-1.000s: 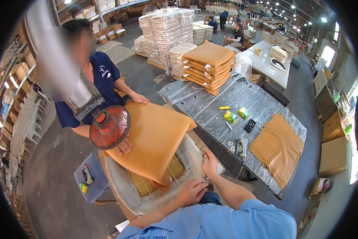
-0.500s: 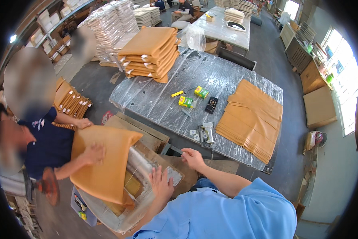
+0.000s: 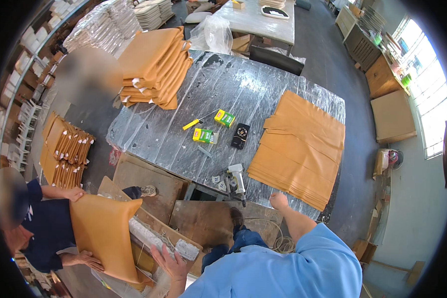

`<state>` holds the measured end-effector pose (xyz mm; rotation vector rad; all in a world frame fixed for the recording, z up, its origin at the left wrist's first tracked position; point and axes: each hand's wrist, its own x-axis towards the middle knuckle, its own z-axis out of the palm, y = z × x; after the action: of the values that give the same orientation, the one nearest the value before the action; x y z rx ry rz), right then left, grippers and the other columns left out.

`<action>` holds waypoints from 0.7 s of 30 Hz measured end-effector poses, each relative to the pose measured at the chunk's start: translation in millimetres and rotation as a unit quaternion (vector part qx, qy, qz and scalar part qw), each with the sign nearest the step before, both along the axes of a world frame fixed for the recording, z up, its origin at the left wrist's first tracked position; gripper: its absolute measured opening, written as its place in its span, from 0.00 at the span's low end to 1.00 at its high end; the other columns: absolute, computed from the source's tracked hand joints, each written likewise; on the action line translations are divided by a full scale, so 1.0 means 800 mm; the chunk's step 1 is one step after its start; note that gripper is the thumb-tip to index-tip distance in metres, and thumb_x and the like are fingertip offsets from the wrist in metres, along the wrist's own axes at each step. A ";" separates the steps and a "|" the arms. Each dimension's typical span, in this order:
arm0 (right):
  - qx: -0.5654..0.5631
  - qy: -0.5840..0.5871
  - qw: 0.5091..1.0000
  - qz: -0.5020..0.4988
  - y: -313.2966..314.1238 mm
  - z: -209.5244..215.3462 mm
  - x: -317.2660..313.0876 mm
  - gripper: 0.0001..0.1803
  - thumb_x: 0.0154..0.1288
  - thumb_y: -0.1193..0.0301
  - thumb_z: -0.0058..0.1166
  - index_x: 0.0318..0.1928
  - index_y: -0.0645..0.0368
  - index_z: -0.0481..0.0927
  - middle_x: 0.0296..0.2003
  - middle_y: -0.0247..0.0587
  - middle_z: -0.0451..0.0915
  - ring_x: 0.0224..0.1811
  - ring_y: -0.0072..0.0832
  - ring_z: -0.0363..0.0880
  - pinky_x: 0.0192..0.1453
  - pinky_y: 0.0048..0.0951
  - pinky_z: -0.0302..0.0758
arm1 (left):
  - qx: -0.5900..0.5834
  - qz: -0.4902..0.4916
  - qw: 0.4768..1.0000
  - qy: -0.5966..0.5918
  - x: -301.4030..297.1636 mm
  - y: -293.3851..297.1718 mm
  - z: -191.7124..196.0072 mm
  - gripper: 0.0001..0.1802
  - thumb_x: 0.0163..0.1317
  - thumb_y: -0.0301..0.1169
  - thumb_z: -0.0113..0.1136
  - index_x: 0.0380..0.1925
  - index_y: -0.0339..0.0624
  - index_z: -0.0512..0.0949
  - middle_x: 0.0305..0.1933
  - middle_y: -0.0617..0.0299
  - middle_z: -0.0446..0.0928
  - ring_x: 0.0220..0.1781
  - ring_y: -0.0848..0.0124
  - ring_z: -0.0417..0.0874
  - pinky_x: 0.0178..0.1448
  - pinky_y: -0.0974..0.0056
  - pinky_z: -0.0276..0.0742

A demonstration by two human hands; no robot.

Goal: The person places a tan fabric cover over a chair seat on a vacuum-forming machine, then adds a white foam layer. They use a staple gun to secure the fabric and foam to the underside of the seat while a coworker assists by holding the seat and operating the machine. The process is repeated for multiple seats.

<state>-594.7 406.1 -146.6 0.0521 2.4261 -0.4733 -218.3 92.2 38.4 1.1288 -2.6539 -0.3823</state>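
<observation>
My left hand [image 3: 170, 264] is open, its fingers spread over the padded wooden frame [image 3: 146, 233] at lower left. A tan leather cover [image 3: 103, 229] lies over part of that frame, and a co-worker in a dark shirt has both hands on it. My right hand [image 3: 279, 200] is curled at the table's near edge, just below the stack of tan leather sheets [image 3: 303, 149]; whatever its fingers hold is hidden. To its left, a pneumatic staple gun [image 3: 237, 180] rests on the film-wrapped table [image 3: 178, 144].
Two green-and-yellow boxes [image 3: 224, 118], a yellow cutter knife [image 3: 190, 124] and a black case [image 3: 240, 136] lie mid-table. Folded tan covers [image 3: 151, 64] are piled at the far left corner; more covers [image 3: 67, 149] stand behind the co-worker. A coiled hose [image 3: 283, 243] lies on the floor.
My right hand has moved right, from beside the frame to the table edge by the leather stack. My left hand stays over the frame. The co-worker's near hand has slid down the cover.
</observation>
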 end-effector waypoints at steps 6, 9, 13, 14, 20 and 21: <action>0.023 -0.007 1.000 -0.005 -0.001 -0.028 -0.114 0.19 0.70 0.59 0.54 0.53 0.54 0.89 0.51 0.57 0.88 0.59 0.55 0.85 0.65 0.48 0.80 | -0.005 0.076 0.992 -0.097 -0.020 0.005 -0.005 0.39 0.62 0.26 0.65 0.74 0.35 0.67 0.87 0.35 0.46 0.87 0.33 0.47 0.85 0.34 0.47; -0.012 0.044 0.999 -0.014 -0.033 -0.032 -0.173 0.20 0.72 0.59 0.52 0.52 0.57 0.89 0.52 0.58 0.88 0.60 0.56 0.84 0.66 0.49 0.80 | -0.005 0.099 0.984 -0.148 -0.021 0.012 -0.007 0.39 0.62 0.27 0.66 0.75 0.36 0.67 0.87 0.35 0.44 0.87 0.33 0.47 0.85 0.35 0.49; 0.007 0.108 0.992 0.057 -0.062 -0.051 -0.260 0.21 0.73 0.62 0.53 0.61 0.54 0.86 0.53 0.57 0.88 0.60 0.54 0.85 0.64 0.48 0.81 | -0.012 0.096 0.983 -0.155 -0.026 0.017 -0.010 0.39 0.62 0.28 0.66 0.75 0.36 0.67 0.87 0.33 0.43 0.87 0.32 0.47 0.84 0.34 0.53; 0.035 0.071 0.995 0.064 -0.073 -0.055 -0.286 0.21 0.73 0.62 0.55 0.62 0.53 0.85 0.55 0.55 0.88 0.60 0.52 0.85 0.64 0.47 0.81 | 0.005 0.089 0.985 -0.145 -0.025 0.020 -0.013 0.39 0.62 0.29 0.66 0.74 0.36 0.68 0.87 0.32 0.43 0.87 0.32 0.47 0.84 0.34 0.53; 0.086 0.215 0.949 0.216 -0.034 -0.085 -0.410 0.29 0.69 0.74 0.57 0.70 0.64 0.75 0.66 0.59 0.80 0.67 0.53 0.80 0.72 0.47 0.75 | -0.005 0.101 0.969 -0.223 -0.039 -0.016 0.012 0.34 0.64 0.36 0.68 0.70 0.40 0.74 0.85 0.27 0.45 0.86 0.32 0.50 0.85 0.40 0.54; -0.060 0.173 0.964 0.194 -0.060 -0.095 -0.433 0.29 0.70 0.77 0.52 0.72 0.67 0.72 0.67 0.62 0.78 0.69 0.54 0.77 0.75 0.46 0.73 | -0.028 0.141 0.961 -0.235 -0.036 0.009 0.036 0.34 0.64 0.37 0.69 0.70 0.44 0.75 0.85 0.28 0.46 0.86 0.32 0.51 0.85 0.40 0.56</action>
<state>-940.8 357.9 -222.6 -0.5929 2.6464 -0.4767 -246.7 99.8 66.9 1.7317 -2.7941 0.0218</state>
